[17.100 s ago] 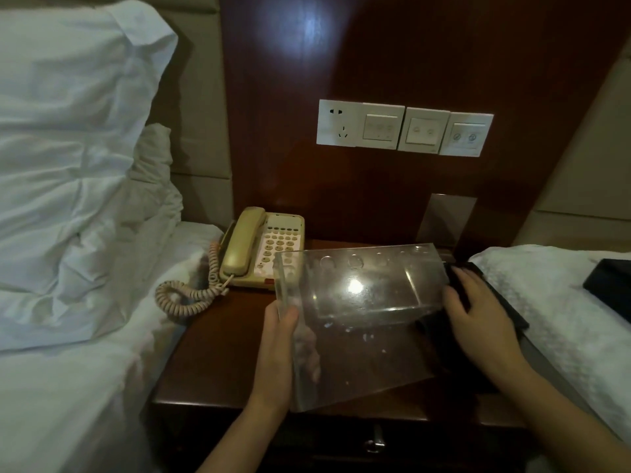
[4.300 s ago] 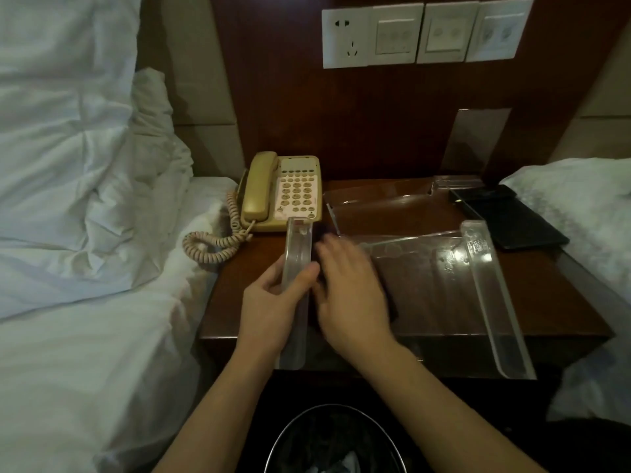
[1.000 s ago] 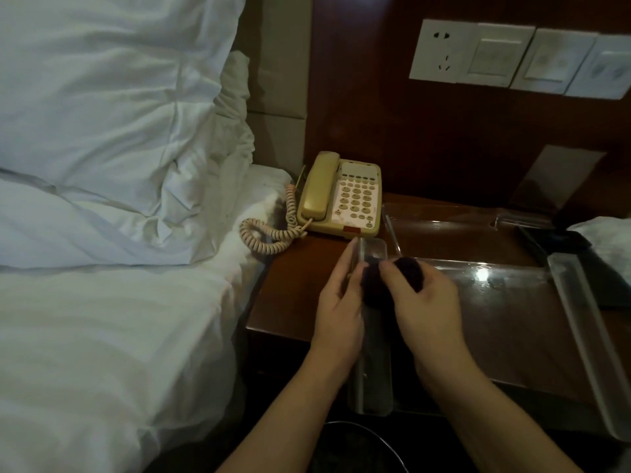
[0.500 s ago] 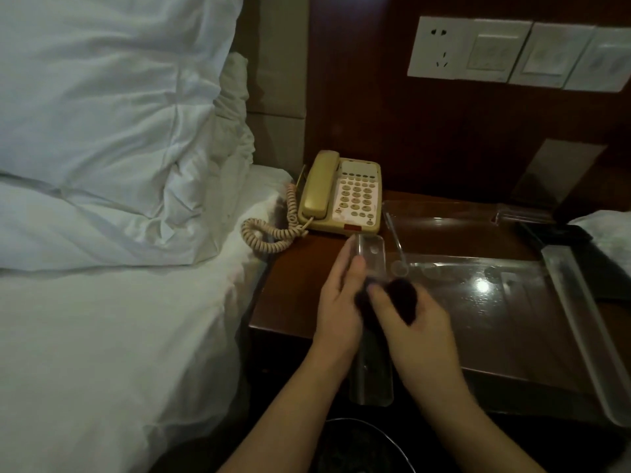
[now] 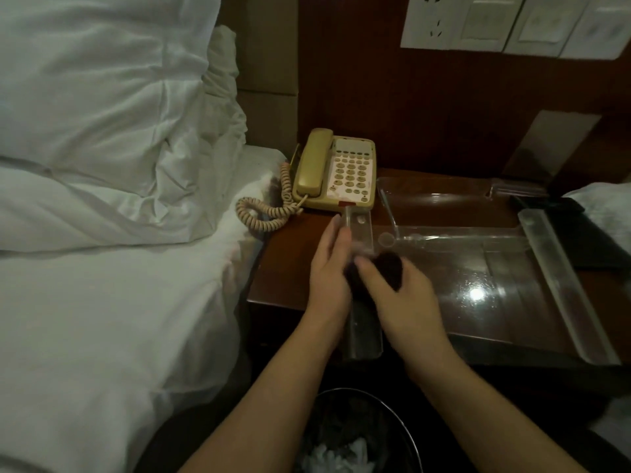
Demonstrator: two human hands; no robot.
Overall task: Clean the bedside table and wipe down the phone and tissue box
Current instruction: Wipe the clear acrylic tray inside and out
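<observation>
A clear acrylic tissue box cover [image 5: 478,278] lies open side up on the dark wooden bedside table [image 5: 286,264]. My left hand [image 5: 329,268] grips its left end wall from outside. My right hand [image 5: 399,295] presses a dark cloth [image 5: 389,268] against the inner face of that wall. A beige corded phone [image 5: 336,170] sits at the table's back left, its coiled cord [image 5: 264,213] draped onto the bed.
A bed with white sheets and pillows [image 5: 102,165] lies to the left. A dark flat item [image 5: 587,233] rests at the table's right edge beside a white towel [image 5: 604,209]. A bin [image 5: 355,435] stands below. Wall sockets [image 5: 512,22] sit above.
My right hand with the cloth has slid down along the cover's left wall toward me. The view has tilted slightly lower.
</observation>
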